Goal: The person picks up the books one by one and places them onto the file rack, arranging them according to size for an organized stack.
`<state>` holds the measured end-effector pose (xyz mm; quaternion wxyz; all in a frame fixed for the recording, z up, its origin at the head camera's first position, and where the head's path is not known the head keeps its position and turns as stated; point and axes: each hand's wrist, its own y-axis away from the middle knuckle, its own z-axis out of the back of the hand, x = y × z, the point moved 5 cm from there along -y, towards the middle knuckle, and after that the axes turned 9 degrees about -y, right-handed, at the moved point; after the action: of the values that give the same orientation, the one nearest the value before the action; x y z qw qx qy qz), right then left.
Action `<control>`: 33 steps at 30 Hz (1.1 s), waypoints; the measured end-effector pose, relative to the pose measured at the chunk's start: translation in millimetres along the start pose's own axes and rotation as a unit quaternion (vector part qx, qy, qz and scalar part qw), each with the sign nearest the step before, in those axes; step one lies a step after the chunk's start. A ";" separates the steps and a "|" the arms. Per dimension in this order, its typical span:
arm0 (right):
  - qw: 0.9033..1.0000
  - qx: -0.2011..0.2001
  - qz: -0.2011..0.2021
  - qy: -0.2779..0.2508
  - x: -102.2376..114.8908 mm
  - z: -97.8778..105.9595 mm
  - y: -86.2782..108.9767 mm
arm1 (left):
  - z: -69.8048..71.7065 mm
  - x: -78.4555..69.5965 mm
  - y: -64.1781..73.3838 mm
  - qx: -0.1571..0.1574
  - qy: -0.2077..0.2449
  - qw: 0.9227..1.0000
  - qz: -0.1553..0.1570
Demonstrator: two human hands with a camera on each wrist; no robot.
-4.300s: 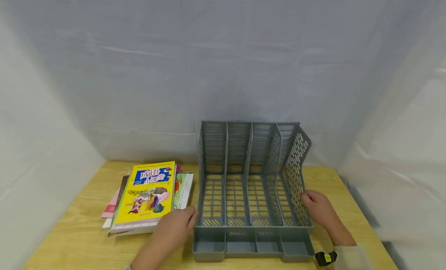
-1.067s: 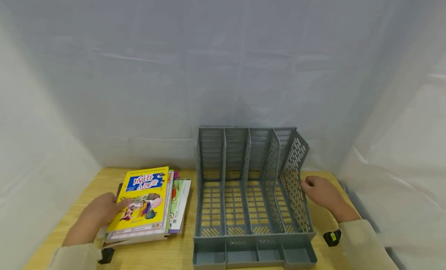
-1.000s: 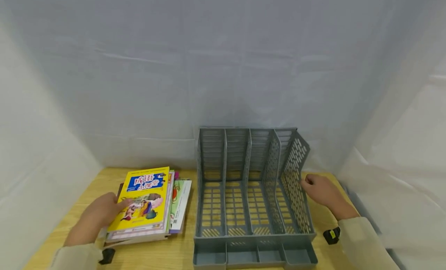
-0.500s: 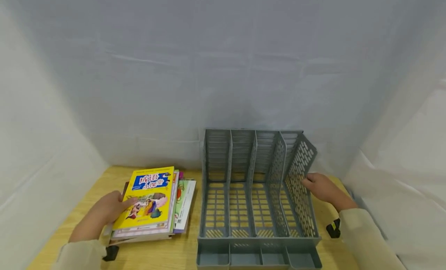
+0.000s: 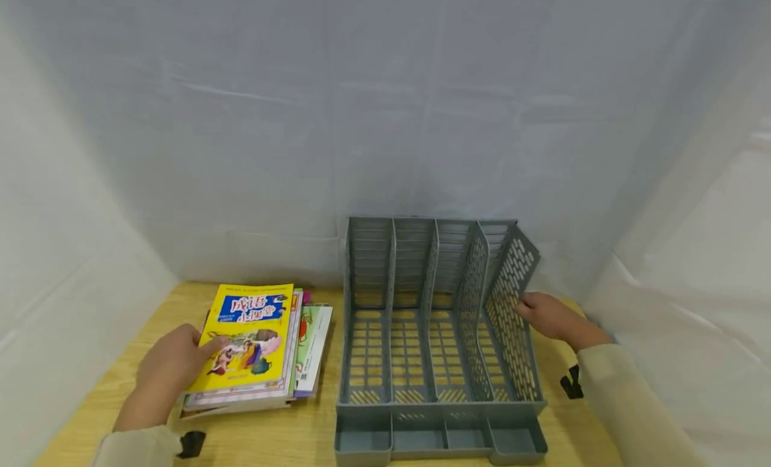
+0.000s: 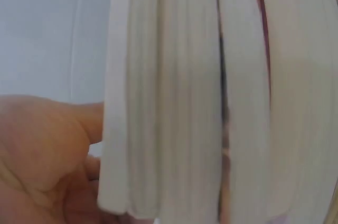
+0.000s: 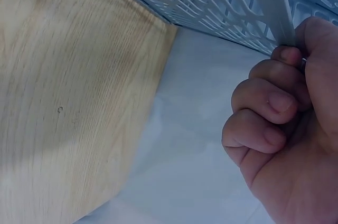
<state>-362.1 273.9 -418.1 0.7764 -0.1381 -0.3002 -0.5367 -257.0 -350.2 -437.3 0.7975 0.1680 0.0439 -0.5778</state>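
Left hand (LH) [image 5: 171, 360]: part-closed on the L side of a mixed-colour stack of paper books [image 5: 253, 400], thumb laid over the top one, a bright-yellow book w/ cartoon cover [image 5: 243, 340], fingers curled at the side. How many books it's got, can't tell; fingertips hidden even in the left wrist view. Right hand (RH) [image 5: 554, 318]: closed in a pinch, thumb + index on the edge of the perforated side panel [image 5: 512, 313] of a grey plastic four-slot organizer [image 5: 442, 408], other fingers folded to the palm.

Where: stack lies flat on the pale wood table [image 5: 265, 447], just beside the organizer, not touching; organizer stands upright.

Main risk IMO: stack slides apart. Books aren't squared up: the green-and-white book w/ red crab [image 5: 311, 353] pokes out R from under the upper ones, and gaps show btwn page blocks. LH is on one side only, so a one-handed lift prob. lets the R edge droop & lower books slip off. Cover's likely slick, so the top book could skid alone.

2nd: organizer. RH has one thin panel edge, so a hard pull could flex it or swing the unit askew. Plastic's prob. light; a bump from the books may shove it too.

Minor: black wrist-worn device [image 5: 193, 443] sits near the pile's near corner, might snag a page.
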 end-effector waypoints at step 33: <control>0.999 -0.048 0.002 -0.006 -6.1 -7.7 3.3 | -3.9 -56.0 36.7 -0.013 0.013 0.993 -0.115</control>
<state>-358.1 275.6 -427.5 0.7681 -0.1791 -0.2784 -0.5481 -240.5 -288.0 -418.2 0.7271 0.1594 0.0810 -0.6628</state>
